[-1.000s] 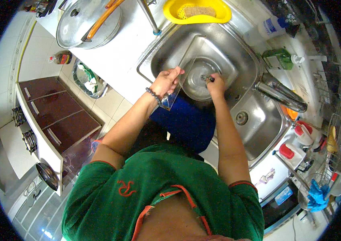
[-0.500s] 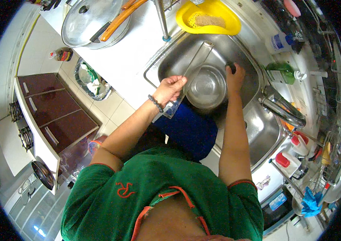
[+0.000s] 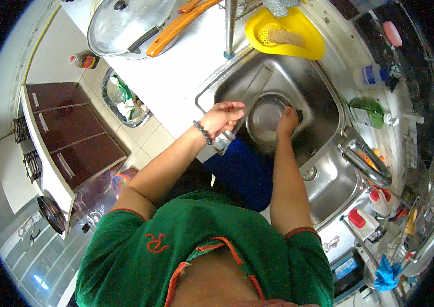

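Note:
My left hand (image 3: 223, 117), with a dark bead bracelet at the wrist, is closed on the near left edge of a clear panel-like piece (image 3: 253, 89). It is see-through, has a long narrow rim, and tilts over the sink. I cannot tell its exact kind. My right hand (image 3: 288, 122) is closed on a small dark thing (image 3: 299, 114), mostly hidden by the fingers, over the right side of the clear piece. Below both hands a round bowl (image 3: 259, 134) sits in the steel sink (image 3: 324, 97).
A yellow strainer basket (image 3: 309, 47) with a tan scrub pad (image 3: 286, 37) stands behind the sink. The faucet (image 3: 365, 163) arches at the right, near a green bottle (image 3: 366, 112). A lidded pan (image 3: 130, 25) and a wooden handle (image 3: 183, 28) are on the white counter (image 3: 176, 77).
My right hand has come nearer and a little left, still with the dark thing. My left hand keeps its hold on the clear piece. The whole view has shifted slightly.

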A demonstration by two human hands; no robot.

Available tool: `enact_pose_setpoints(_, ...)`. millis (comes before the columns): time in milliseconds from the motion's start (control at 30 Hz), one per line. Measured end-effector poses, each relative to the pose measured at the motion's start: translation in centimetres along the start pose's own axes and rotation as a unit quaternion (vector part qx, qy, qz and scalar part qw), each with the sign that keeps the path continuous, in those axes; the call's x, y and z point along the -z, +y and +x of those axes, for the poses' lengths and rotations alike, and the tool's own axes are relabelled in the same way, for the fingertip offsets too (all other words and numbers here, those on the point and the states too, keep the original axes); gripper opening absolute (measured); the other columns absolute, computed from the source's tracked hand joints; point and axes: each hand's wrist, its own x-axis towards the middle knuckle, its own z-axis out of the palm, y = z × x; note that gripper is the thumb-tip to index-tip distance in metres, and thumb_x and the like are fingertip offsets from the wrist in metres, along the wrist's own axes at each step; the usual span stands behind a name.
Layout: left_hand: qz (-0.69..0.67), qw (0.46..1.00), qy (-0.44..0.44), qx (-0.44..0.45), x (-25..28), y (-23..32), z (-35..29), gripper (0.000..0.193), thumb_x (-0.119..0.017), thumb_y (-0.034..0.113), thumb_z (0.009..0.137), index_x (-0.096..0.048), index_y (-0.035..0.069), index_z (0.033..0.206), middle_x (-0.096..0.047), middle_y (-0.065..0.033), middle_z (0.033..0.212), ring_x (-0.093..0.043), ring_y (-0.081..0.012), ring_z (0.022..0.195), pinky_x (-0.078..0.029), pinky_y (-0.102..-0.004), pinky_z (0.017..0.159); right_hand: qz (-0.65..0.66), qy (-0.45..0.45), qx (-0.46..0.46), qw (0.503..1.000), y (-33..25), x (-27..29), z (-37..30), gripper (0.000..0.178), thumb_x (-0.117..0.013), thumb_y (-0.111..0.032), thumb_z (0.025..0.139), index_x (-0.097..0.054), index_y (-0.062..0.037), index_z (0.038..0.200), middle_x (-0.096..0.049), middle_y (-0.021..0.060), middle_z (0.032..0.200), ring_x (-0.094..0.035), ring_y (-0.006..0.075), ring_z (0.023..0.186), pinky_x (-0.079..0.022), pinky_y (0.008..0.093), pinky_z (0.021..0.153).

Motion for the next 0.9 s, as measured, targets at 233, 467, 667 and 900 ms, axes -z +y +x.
enact_pose_setpoints(233,0.020,0.989,0.113,0.094,-0.3,-1.5,3.6,0.028,-0.063,0.014,0.083,-0.054,0.004,0.107,-0.059,0.0001,0.079,-0.052,-0.0101,0.067,-0.045,-0.0216,0.061,0.555,-0.398,-0.311,0.661,-6.6,2.3,-4.5,0.038,-0.050,-0.036,0.090,-0.057,0.0013,0.095,-0.061,0.0141,0.094,-0.058,0.0234,0.080,-0.048,0.0318,0.069)
enact_pose_setpoints(467,-0.053,0.975,-0.216,-0.009,0.2,-4.9,8.8,0.020,-0.056,0.010,0.085,-0.054,0.006,0.104,-0.058,-0.0045,0.080,-0.055,-0.0150,0.066,-0.046,-0.0267,0.055,0.199,-0.382,-0.041,0.902,-20.1,10.9,-10.6,0.030,-0.049,-0.021,0.092,-0.058,0.0059,0.100,-0.062,0.0138,0.100,-0.060,0.0200,0.093,-0.050,0.0325,0.083)
enact_pose_setpoints(667,-0.068,0.985,0.121,0.099,-5.6,-3.3,8.2,0.015,-0.053,0.025,0.090,-0.053,0.011,0.085,-0.056,-0.0006,0.071,-0.050,-0.0111,0.057,-0.044,-0.0245,0.048,0.332,-0.184,-0.006,0.925,-21.8,12.7,-10.7,0.021,-0.051,-0.015,0.090,-0.060,0.0025,0.097,-0.062,0.0096,0.094,-0.059,0.0158,0.084,-0.049,0.0268,0.075)
enact_pose_setpoints(900,0.001,0.970,0.184,0.160,-4.5,-1.2,4.1,0.018,-0.049,0.027,0.092,-0.052,0.013,0.083,-0.048,0.0044,0.064,-0.045,-0.0097,0.052,-0.047,-0.0246,0.051,0.126,-0.063,-0.151,0.978,-2.3,3.4,-3.7,0.025,-0.058,-0.023,0.085,-0.061,-0.0007,0.098,-0.061,0.0057,0.087,-0.055,0.0148,0.072,-0.044,0.0276,0.064)
